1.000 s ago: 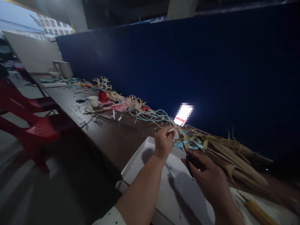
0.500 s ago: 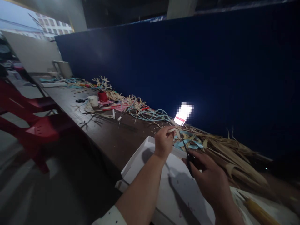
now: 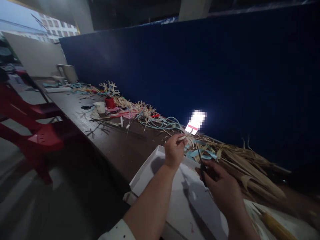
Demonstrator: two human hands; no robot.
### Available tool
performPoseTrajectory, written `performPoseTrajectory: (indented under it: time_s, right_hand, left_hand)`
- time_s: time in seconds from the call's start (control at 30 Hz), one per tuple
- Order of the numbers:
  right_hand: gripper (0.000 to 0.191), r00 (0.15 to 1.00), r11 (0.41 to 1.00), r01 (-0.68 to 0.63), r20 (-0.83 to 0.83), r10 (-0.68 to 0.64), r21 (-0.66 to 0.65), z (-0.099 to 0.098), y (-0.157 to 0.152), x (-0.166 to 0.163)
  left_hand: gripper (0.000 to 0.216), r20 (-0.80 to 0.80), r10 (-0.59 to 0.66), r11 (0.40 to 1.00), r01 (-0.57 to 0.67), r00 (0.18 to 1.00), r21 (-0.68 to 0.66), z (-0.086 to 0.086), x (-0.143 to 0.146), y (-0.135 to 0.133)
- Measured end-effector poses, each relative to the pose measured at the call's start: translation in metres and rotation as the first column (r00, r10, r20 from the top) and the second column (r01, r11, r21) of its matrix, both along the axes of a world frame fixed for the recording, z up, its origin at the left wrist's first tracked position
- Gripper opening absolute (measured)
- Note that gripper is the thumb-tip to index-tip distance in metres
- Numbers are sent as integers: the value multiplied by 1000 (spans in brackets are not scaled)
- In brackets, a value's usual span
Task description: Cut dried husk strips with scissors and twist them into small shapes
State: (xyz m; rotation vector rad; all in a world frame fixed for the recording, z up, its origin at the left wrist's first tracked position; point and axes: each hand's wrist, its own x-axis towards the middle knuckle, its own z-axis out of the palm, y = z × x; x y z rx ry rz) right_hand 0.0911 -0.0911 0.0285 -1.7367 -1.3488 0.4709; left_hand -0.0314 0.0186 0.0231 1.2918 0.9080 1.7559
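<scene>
My left hand is closed, pinching a thin pale strip of dry husk above the far edge of a white tray. My right hand grips dark scissors, whose blades point up toward the strip. Both hands hover over the tray, close together. A pile of dry corn husks lies just behind the right hand, with blue paper scraps mixed in.
A long dark wooden table runs along a blue wall. On it lie blue cords, a red cup, a white cup, another pair of scissors and husk scraps. Red plastic chairs stand at left. A corn cob lies at lower right.
The scissors have tilted slightly and edged closer to the strip in my left hand. The left hand has barely moved.
</scene>
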Motion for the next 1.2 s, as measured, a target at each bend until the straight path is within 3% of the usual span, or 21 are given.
performPoseTrajectory:
  time_s: [0.17, 0.37, 0.53, 0.67, 0.83, 1.2]
  right_hand:
    - [43, 999, 997, 5, 52, -1, -71, 4, -1, -7]
    - [33, 995, 998, -12, 100, 19, -62, 12, -2, -12]
    - [32, 997, 997, -15, 68, 20, -79, 11, -1, -12]
    - [31, 998, 996, -12, 66, 18, -84, 7, 1, -10]
    - [34, 1000, 998, -8, 1, 8, -57, 6, 1, -11]
    - [41, 995, 993, -43, -93, 33, -109, -1, 2, -7]
  left_hand:
    - [15, 159, -112, 993, 115, 981, -10, -1, 3, 4]
    - [24, 483, -285, 938, 344, 828, -37, 4, 6, 6]
    - [30, 546, -347, 905, 424, 763, -17, 9, 4, 3]
    - [27, 510, -380, 900, 435, 771, 12, 8, 3, 2]
    - [29, 445, -355, 907, 418, 822, -50, 5, 1, 3]
    - [34, 509, -262, 928, 359, 820, -101, 0, 4, 8]
